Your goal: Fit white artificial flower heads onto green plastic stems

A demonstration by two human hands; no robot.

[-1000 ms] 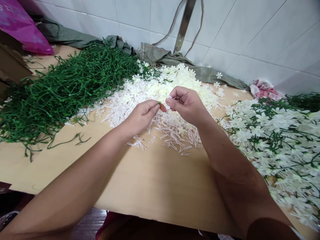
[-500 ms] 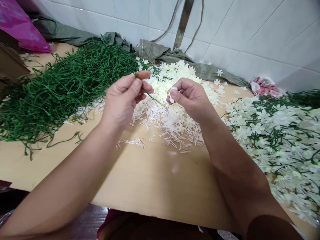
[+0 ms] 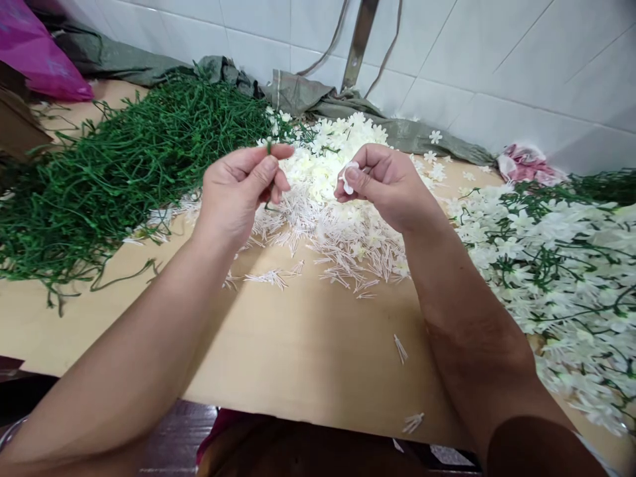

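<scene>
A green stem (image 3: 269, 147) is pinched between the thumb and fingers of my left hand (image 3: 243, 185), above the middle of the table. Facing it, my right hand (image 3: 382, 182) grips a small white flower (image 3: 349, 179) between thumb and forefinger. The two hands are apart. Behind and below them lies a heap of loose white petals (image 3: 325, 169), with a spread of thin white stamens (image 3: 358, 245) in front of it. Part of the stem is hidden by my left fingers.
Green stems (image 3: 119, 159) are piled at left, near a pink bag (image 3: 40, 59). Finished-looking white flowers on green stems (image 3: 571, 265) cover the right side. Grey cloth (image 3: 298, 93) lies along the tiled wall, and a red-and-white cloth (image 3: 529, 164) sits at back right.
Two small white stamen bunches now lie on the near right part of the table. The stem in my left hand has turned more upright, and the hands are slightly further apart.
</scene>
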